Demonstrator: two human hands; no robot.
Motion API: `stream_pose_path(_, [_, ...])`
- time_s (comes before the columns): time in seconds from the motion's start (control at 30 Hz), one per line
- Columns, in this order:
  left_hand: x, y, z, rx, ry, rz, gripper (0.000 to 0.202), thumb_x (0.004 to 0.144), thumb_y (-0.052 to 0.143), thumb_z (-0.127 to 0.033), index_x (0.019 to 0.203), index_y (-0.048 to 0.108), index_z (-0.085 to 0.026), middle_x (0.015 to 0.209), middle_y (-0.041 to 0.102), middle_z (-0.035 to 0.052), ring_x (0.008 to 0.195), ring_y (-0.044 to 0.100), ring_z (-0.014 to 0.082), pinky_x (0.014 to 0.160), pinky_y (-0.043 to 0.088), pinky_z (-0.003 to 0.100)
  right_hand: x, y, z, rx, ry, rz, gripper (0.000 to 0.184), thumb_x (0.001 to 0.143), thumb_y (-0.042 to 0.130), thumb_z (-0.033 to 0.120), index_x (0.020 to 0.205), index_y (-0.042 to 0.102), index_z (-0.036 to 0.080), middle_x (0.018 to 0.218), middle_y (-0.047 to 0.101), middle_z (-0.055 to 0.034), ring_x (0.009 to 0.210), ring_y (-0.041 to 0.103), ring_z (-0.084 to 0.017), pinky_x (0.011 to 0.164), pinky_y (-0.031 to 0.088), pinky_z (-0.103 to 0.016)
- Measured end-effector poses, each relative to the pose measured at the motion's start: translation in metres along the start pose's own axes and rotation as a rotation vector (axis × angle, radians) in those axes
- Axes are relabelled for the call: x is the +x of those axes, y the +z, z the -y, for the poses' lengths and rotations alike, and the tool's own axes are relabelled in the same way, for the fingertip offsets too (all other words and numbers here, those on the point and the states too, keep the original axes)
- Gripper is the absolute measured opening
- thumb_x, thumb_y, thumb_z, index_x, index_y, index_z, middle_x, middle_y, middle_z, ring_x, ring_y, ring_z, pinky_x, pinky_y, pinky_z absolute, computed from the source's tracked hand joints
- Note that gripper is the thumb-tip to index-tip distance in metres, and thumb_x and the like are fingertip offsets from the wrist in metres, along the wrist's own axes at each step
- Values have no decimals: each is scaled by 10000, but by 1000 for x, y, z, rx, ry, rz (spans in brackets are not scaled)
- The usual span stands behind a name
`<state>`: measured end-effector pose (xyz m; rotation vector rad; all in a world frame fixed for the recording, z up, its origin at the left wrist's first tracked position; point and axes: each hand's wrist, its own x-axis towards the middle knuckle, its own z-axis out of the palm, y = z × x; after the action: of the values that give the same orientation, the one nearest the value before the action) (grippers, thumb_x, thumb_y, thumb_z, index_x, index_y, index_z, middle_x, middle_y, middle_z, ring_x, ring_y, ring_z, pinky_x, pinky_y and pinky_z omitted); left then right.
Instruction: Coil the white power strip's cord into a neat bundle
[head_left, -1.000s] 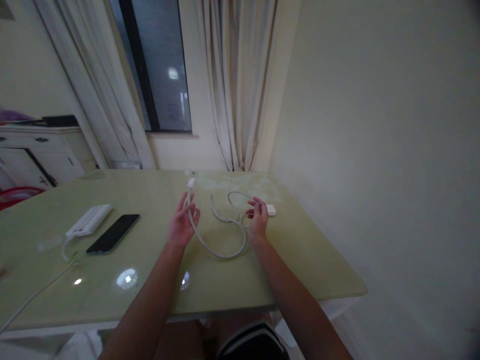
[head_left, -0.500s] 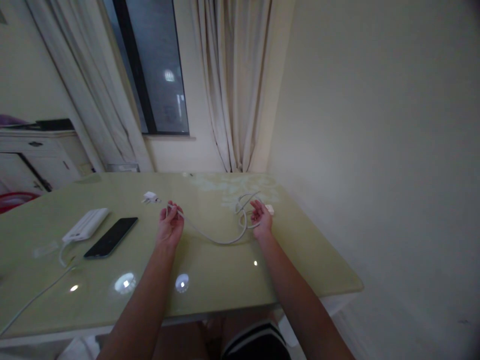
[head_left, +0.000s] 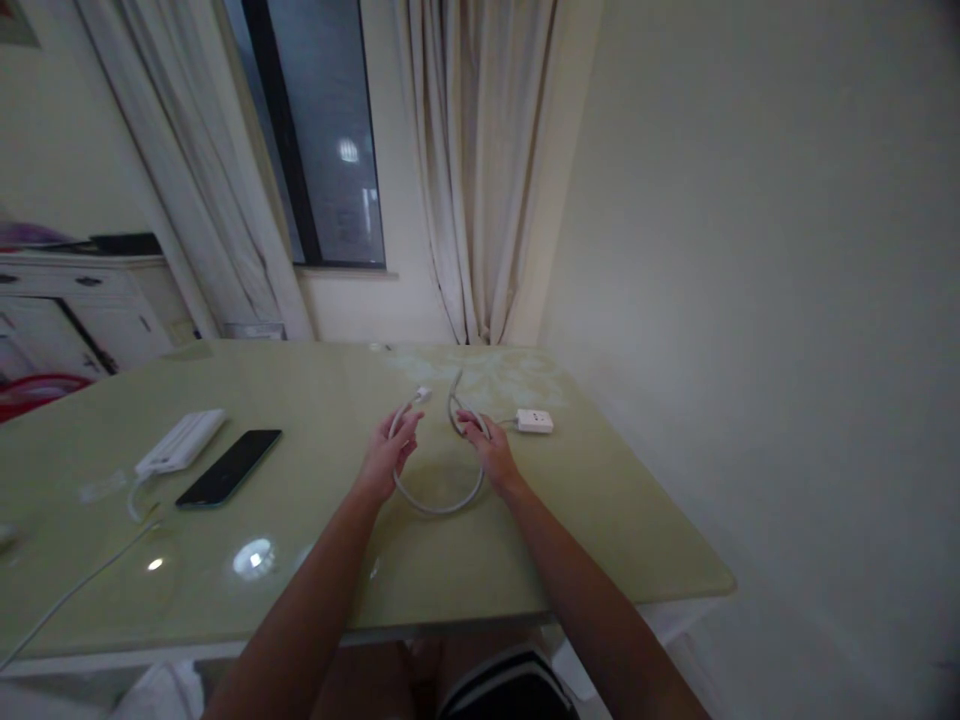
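Note:
My left hand (head_left: 390, 455) is closed round a grey-white cable (head_left: 439, 510) close to its end. At that end a small white plug (head_left: 422, 394) sticks out just beyond the fingers. My right hand (head_left: 491, 450) pinches the same cable further along, where it bends into a loop. Between the two hands the cable hangs in a U-shaped curve over the table, and its upper part stands up past the right fingers. A white socket block (head_left: 534, 421) lies just right of the right hand, with a thin length of cable leading from it towards that hand.
On the left of the glossy green table (head_left: 600, 520) lie a black phone (head_left: 229, 468) and a white power bank (head_left: 180, 442) with a short white lead. Another white cable (head_left: 75, 590) runs off the left front edge. A wall (head_left: 750, 300) borders the right side.
My left hand has moved right, towards my right hand, carrying the cable end and its white plug. My right hand has shifted slightly left, uncovering the socket block. The cable's curve is narrower.

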<state>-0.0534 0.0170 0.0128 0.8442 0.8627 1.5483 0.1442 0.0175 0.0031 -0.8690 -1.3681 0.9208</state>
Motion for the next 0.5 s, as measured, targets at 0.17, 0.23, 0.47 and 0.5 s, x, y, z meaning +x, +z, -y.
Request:
stream_pose_path(0.17, [11, -12, 12, 327, 200, -167, 507, 807, 721, -421, 1249, 640, -184, 1037, 746, 68, 597, 525, 81, 574, 463, 204, -1, 4, -9, -65, -6, -21, 362, 932, 572, 451, 1161, 747, 232, 1191, 717, -76, 1095, 639, -231, 1043, 454, -409])
stream_pose_path(0.23, [17, -21, 15, 505, 223, -229, 460, 845, 654, -368, 1258, 623, -166, 1014, 742, 88, 668, 589, 128, 631, 492, 247, 0, 5, -14, -34, 52, -14, 385, 934, 557, 462, 1181, 730, 223, 1181, 713, -85, 1036, 654, -229, 979, 501, -410])
stream_pose_path(0.47, [12, -32, 20, 1195, 404, -354, 391, 861, 639, -316, 1223, 655, -168, 1376, 598, 237, 1274, 553, 403, 1047, 422, 593, -3, 7, -17, -68, -39, 28, 291, 873, 539, 258, 1092, 722, 203, 1115, 723, -79, 1071, 655, -220, 971, 519, -392])
stream_pose_path(0.5, [9, -29, 21, 1198, 476, -327, 379, 879, 627, -339, 1224, 658, -184, 1432, 563, 225, 1337, 503, 406, 1088, 385, 608, -5, 6, -15, -125, -96, 54, 292, 871, 531, 229, 1090, 722, 204, 1096, 725, -73, 1065, 656, -215, 987, 509, -390])
